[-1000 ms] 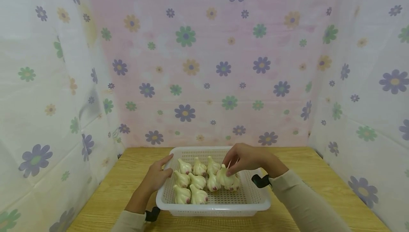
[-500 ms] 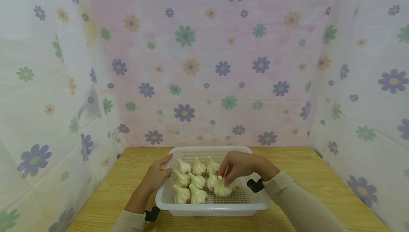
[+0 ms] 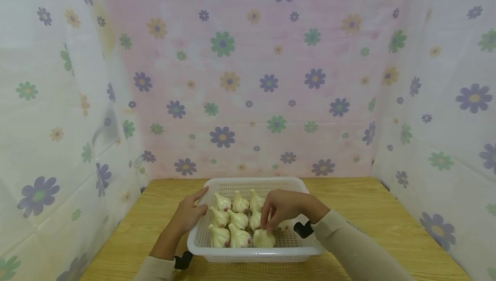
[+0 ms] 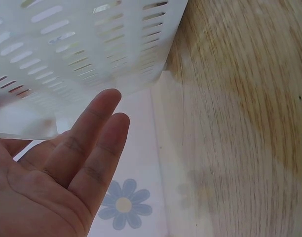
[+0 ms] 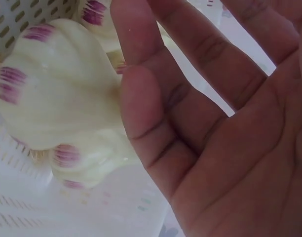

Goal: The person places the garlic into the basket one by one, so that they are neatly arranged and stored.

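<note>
My right hand [image 3: 286,205] pinches a garlic bulb [image 3: 263,239] by its neck, low in the front row of a white plastic basket [image 3: 255,251]. In the right wrist view, thumb and fingertip meet at the neck of the pale, glossy bulb [image 5: 57,89], whose base has purple marks. My left hand [image 3: 187,212] holds the basket's left rim, thumb over it; in the left wrist view two fingers [image 4: 99,143] extend outside the slotted wall. Several more garlic bulbs [image 3: 239,220] lie in rows left of the held one. Another bulb [image 3: 284,225] is partly hidden behind my right hand.
The basket stands on a wood-grain table [image 3: 348,195] near its front. A flower-patterned curtain [image 3: 248,78] closes off the back and both sides. The basket's raised rim surrounds the bulbs.
My right hand has carried the garlic bulb down and to the left, from above the right-hand bulbs to the front row. The left hand stays on the rim.
</note>
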Available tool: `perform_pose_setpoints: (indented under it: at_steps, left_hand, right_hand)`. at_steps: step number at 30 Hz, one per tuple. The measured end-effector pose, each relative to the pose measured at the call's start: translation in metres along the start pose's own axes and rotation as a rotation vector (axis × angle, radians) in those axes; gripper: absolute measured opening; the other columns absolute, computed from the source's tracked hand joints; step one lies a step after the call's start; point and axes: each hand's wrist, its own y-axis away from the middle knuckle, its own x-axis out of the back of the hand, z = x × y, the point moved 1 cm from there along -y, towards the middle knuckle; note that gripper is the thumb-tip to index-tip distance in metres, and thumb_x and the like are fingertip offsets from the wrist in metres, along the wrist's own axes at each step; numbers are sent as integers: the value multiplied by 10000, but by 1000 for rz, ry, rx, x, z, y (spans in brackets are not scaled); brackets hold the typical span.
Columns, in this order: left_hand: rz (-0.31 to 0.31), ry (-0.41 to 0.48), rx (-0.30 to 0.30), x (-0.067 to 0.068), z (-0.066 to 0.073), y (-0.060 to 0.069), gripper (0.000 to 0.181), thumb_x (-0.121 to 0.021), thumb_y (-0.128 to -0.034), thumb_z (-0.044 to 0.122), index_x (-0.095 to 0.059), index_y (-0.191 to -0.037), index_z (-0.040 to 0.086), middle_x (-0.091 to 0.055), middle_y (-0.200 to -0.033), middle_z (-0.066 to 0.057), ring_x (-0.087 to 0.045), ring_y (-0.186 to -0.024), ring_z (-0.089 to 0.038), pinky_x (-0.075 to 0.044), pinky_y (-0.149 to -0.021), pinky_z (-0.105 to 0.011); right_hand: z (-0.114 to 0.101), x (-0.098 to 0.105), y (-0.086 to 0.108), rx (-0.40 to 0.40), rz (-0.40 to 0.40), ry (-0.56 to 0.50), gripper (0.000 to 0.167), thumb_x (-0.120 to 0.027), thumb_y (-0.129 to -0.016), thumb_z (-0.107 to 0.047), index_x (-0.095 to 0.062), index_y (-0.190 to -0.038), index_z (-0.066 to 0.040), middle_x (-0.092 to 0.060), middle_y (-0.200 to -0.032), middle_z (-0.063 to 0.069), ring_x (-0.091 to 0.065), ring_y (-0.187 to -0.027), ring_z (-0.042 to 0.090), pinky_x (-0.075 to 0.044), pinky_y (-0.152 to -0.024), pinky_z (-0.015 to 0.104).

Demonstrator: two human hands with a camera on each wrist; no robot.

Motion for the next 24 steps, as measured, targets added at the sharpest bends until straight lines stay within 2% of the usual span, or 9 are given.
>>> perform_pose_setpoints:
  at_steps: [6, 9, 14, 18, 24]
  left_hand:
    - [-9, 10, -6, 1, 0, -1, 754, -578, -835, 91, -466, -1574, 181, -527, -1501, -265, -671, -701, -218, -570, -532, -336]
    - [-5, 7, -8, 1, 1, -2, 751, -577, -837, 95, -465, -1575, 180, -528, -1499, -266, -672, -702, -221, -571, -531, -337]
    - [-1, 2, -9, 1, 1, -2, 740, -580, -837, 99, -481, -1565, 178, -547, -1478, -264, -675, -709, -219, -571, -533, -324]
    - [-5, 6, -7, 1, -1, -2, 735, -588, -840, 99, -484, -1563, 176, -544, -1487, -255, -674, -721, -219, -573, -544, -323]
    - [-3, 3, -12, 1, -1, -1, 728, -590, -847, 96, -485, -1563, 175, -545, -1487, -259, -675, -715, -216, -575, -542, -332]
  right_hand:
    - [-3, -1, -2, -18, -25, -2, 160, -845, -830, -106, -845, -979, -166, -800, -983, -68, -735, -749, 51, -604, -688, 249]
    - [-5, 0, -3, -19, -49, 20, 199, -862, -817, -138, -839, -1012, -172, -797, -971, -52, -731, -786, 65, -596, -691, 241]
    - [-9, -3, -8, -11, -115, -5, 287, -865, -819, -152, -817, -1102, -155, -791, -1000, -1, -738, -914, 140, -598, -730, 246]
    - [-11, -8, -12, -59, -129, -24, 318, -877, -777, -82, -827, -1081, -161, -791, -1021, -55, -743, -950, 137, -597, -770, 236]
    - [-15, -14, -14, -151, -114, 60, 318, -896, -735, -63, -839, -969, -270, -767, -956, -152, -706, -841, 46, -589, -724, 245]
